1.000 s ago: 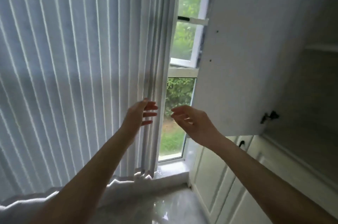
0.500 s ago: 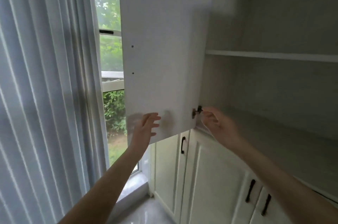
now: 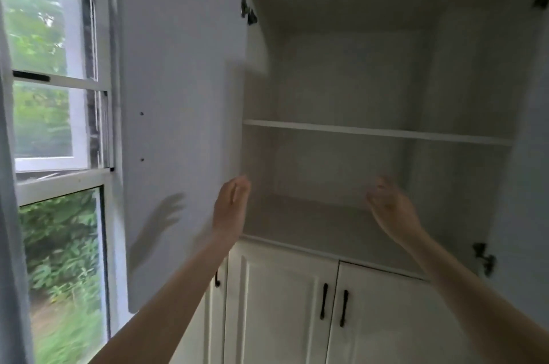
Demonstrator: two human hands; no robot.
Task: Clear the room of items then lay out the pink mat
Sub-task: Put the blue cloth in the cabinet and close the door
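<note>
**Both hands empty at the open cupboard**

Head view: the left hand is raised by the open cupboard door, fingers straight and together. The right hand hangs loosely curled, holding nothing, before the shelf. No pink mat shows. Risk: a knock from the door's edge as it swings.

Both bare forearms reach up and forward. The left hand is raised edge-on, fingers straight and together. The right hand, well apart from it, has loosely curled fingers, holding nothing.
</note>
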